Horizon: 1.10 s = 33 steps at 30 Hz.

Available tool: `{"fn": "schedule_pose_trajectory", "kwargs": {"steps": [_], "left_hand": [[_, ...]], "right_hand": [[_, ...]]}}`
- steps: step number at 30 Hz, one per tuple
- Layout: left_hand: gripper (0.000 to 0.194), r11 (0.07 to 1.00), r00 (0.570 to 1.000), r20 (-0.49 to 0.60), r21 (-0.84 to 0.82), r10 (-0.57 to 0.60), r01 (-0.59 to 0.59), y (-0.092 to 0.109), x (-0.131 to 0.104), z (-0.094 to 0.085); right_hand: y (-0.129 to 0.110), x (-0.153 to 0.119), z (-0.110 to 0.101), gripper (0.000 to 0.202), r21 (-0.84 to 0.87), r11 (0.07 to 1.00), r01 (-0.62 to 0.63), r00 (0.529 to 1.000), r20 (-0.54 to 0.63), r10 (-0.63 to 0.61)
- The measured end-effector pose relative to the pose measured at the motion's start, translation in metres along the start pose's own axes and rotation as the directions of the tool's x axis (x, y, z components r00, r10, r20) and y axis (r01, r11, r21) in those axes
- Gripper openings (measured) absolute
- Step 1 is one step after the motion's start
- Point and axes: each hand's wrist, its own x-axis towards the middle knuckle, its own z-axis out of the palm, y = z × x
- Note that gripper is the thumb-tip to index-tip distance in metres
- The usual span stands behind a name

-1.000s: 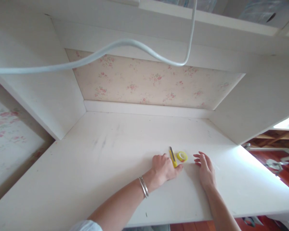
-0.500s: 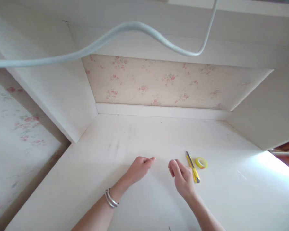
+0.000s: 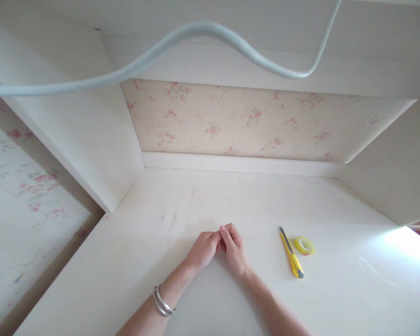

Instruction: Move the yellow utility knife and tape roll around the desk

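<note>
We saw the left hand [image 3: 203,248] and right hand [image 3: 234,247] meeting fingertip to fingertip on the white desk [image 3: 161,242]. Right of the hands lay a yellow utility knife [image 3: 291,253], with a yellow tape roll [image 3: 304,245] just beyond it.

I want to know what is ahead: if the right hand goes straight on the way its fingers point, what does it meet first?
Probably the left hand: the right hand already touches it at the fingertips.

Left hand [image 3: 203,247] and right hand [image 3: 234,246] fingertips pressed together; anything pinched between them too small to tell. Cable [image 3: 196,32] cut off both edges.
</note>
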Motion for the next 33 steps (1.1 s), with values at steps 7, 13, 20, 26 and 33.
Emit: {"fn": "schedule_pose_trajectory", "kwargs": {"steps": [7,13,20,26,33], "left_hand": [[0.040,0.998,1.000,-0.007,-0.062,-0.003,0.002,0.000,-0.001,0.002],[0.041,0.998,1.000,0.000,-0.058,-0.021,0.021,-0.003,0.001,0.004],[0.040,0.995,0.999,0.004,-0.093,-0.036,0.037,-0.010,0.003,0.006],[0.039,0.994,1.000,0.006,-0.112,-0.019,0.020,-0.013,0.003,0.005],[0.040,0.993,0.999,0.018,-0.113,-0.029,0.031,-0.013,0.004,0.004]], "right_hand": [[-0.005,-0.001,-0.004,0.032,0.032,0.998,-0.046,0.996,0.074,0.044],[-0.006,-0.002,-0.007,0.037,-0.105,0.995,0.000,0.992,0.123,0.013],[-0.004,-0.003,-0.008,0.038,-0.127,0.992,0.021,0.992,0.127,-0.005],[-0.005,-0.003,-0.008,0.038,-0.137,0.990,0.016,0.991,0.132,0.002],[-0.009,-0.003,-0.007,0.038,-0.143,0.990,0.015,0.992,0.129,0.003]]}}
